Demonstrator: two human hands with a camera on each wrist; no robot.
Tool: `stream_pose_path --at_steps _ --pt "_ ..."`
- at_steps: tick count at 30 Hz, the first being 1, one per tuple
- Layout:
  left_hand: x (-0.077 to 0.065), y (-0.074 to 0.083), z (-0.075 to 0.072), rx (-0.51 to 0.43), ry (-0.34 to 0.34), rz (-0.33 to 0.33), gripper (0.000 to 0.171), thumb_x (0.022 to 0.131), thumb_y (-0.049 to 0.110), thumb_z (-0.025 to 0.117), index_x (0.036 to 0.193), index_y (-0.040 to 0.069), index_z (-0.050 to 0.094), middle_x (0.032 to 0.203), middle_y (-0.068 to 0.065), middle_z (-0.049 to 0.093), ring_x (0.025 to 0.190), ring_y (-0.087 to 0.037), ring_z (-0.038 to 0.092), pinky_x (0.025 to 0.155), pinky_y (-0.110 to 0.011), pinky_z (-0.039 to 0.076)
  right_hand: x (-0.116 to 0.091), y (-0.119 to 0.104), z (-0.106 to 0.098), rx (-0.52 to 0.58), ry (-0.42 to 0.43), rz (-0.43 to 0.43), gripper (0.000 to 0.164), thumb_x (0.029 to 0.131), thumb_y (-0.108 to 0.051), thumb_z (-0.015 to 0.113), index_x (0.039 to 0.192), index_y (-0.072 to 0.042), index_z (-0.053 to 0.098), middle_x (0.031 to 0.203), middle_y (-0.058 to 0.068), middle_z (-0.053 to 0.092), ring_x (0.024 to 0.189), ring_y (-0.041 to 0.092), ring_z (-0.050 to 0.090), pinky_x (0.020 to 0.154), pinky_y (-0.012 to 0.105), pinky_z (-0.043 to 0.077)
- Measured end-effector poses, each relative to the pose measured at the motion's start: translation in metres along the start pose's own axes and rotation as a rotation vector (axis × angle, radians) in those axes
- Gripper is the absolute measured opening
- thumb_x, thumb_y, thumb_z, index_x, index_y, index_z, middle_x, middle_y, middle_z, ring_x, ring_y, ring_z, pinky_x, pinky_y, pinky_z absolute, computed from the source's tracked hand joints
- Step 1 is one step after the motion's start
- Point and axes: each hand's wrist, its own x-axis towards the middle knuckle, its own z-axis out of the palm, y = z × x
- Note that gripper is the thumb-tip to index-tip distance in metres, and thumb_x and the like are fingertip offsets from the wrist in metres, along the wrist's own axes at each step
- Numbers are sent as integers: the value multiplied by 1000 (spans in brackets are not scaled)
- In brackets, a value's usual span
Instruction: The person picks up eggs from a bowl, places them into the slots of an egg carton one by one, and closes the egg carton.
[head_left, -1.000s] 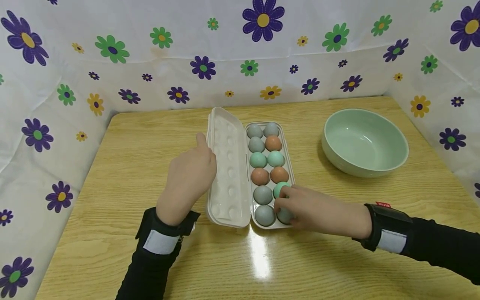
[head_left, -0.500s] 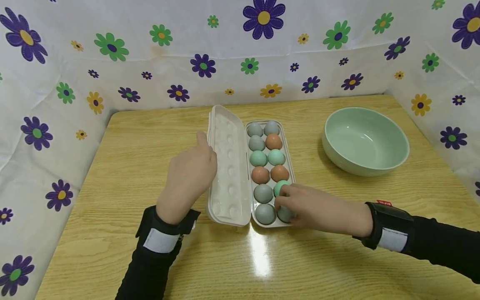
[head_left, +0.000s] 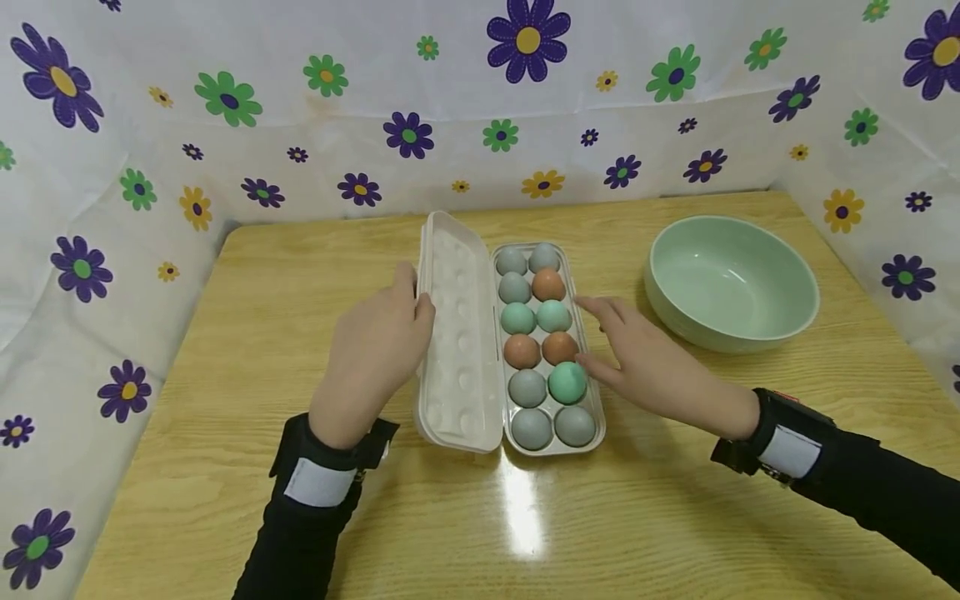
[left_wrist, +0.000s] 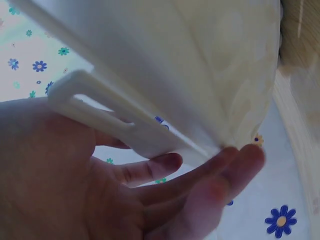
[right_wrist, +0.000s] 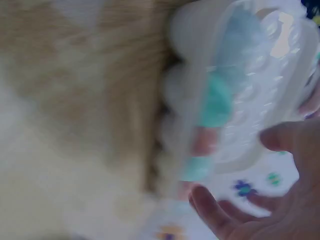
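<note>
A white egg carton [head_left: 597, 414] lies open mid-table, its lid [head_left: 461, 350] tipped to the left. Two columns of eggs fill its cups: grey, brown and mint green. My left hand [head_left: 375, 354] holds the lid's outer edge; in the left wrist view, thumb and fingers are about the lid's slotted strip [left_wrist: 105, 112]. Beside the carton's right rim, my right hand [head_left: 652, 362] has its fingers spread and grips nothing. Its fingertips are close to the brown egg [head_left: 560, 347] and the mint egg [head_left: 567, 382]. A grey egg [head_left: 575, 426] sits in the front right cup.
A pale green bowl [head_left: 678, 321] stands at the back right, behind my right hand. The wooden table [head_left: 300, 275] reaches a white cloth [head_left: 450, 83] with printed flowers at the back and sides. The right wrist view is blurred.
My right hand has come off the front right grey egg and moved back and to the right, its fingers spreading. That egg stays in its cup. My left hand keeps hold of the lid.
</note>
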Motion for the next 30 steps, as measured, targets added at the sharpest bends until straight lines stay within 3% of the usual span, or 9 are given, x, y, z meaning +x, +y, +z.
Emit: stream_pose_path --at_steps 4,8,12,16,19,23,30 --pt "-1 2 2 -62 -17 -10 30 97 30 31 111 4 37 59 -7 45 44 -20 45 39 -32 34 3 17 12 205 -54 185 77 92 -49 45 148 -14 4 144 17 26 117 31 44 90 46 43" --pt "0 3 2 -127 -30 -38 33 99 32 28 111 2 38 64 -9 48 49 -20 48 41 -32 38 2 20 25 386 -84 245 77 94 -50 40 147 -12 1 147 16 25 122 30 42 94 47 41" --pt "1 5 -1 -224 -57 -73 41 101 34 21 119 1 38 75 -10 53 56 -20 52 47 -33 43 2 15 31 429 -64 279 67 98 -46 33 148 -13 4 146 16 31 123 28 41 97 47 38" --pt "1 9 -1 -338 -61 -66 40 101 30 18 128 6 36 103 -8 58 69 -16 57 54 -34 47 4 10 33 467 -36 325 60 100 -46 25 148 -17 5 145 13 33 126 24 37 102 46 31" --pt "2 13 4 -389 -57 -15 40 101 24 18 133 7 34 123 -4 51 89 -15 57 67 -34 49 5 8 33 557 -13 322 60 100 -48 23 148 -16 6 144 15 34 122 24 43 101 44 33" --pt "3 24 20 -356 -50 104 43 100 20 21 139 3 31 133 -12 40 113 -19 46 91 -37 42 2 8 32 680 4 291 59 101 -44 21 147 -10 7 143 22 33 118 28 46 98 44 37" --pt "8 52 59 -354 6 301 46 101 26 29 141 3 27 140 -15 30 127 -21 31 104 -38 28 0 7 30 735 9 246 60 101 -46 11 147 -8 5 145 21 30 121 30 43 99 45 36"
